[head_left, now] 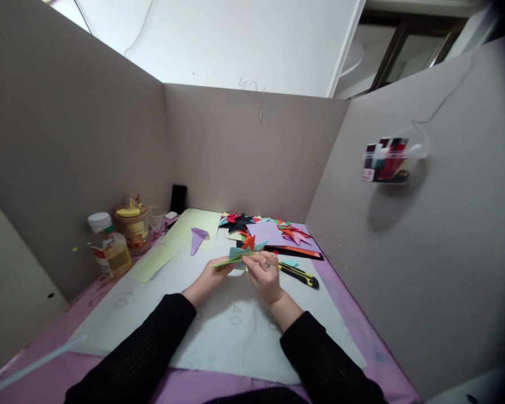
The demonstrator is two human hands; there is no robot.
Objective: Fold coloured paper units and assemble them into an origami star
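Above the white mat [219,348], my two hands hold a folded paper star [240,253] between them, with pale green, teal and orange points. My left hand [219,271] pinches its left side, where a light green flap sticks out. The fingers of my right hand [264,275] are closed on its right side, and a ring shows on one of them. Close to the right hand, a yellow and black utility knife [299,275] lies on the mat. A purple folded paper piece [198,240] rests beyond my left hand.
Colourful paper stars [238,223] and a lilac sheet [266,232] are heaped at the back. Pale green sheets [162,262] lie left. A bottle [114,253], a jar [134,229] and a black phone [178,198] line the left edge. Grey panels [252,151] enclose three sides.
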